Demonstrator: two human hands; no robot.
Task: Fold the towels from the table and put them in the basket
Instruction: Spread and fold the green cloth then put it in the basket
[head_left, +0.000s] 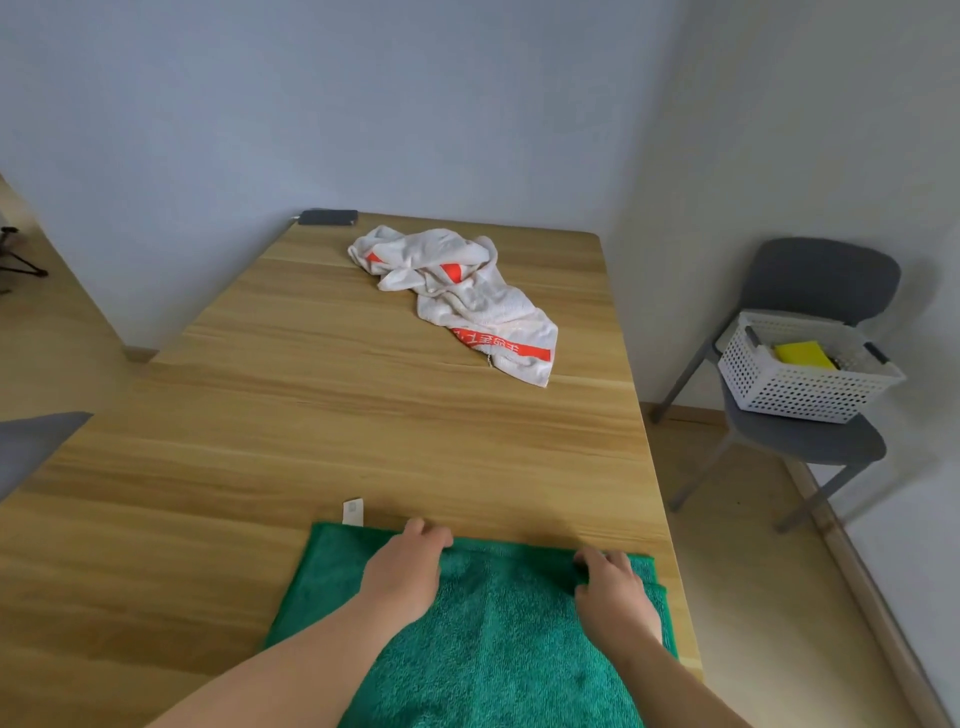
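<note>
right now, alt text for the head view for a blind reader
A person's left hand and right hand grip the far edge of a green terry towel on a wooden table. A crumpled white towel with red stripes lies farther back, and a white perforated basket sits on a grey chair at right.

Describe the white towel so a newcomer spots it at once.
Start at the wooden table and look to its far end, near the wall. The white towel lies crumpled there, well beyond the flat green towel at the near edge. Only it is white with orange-red bands.
</note>
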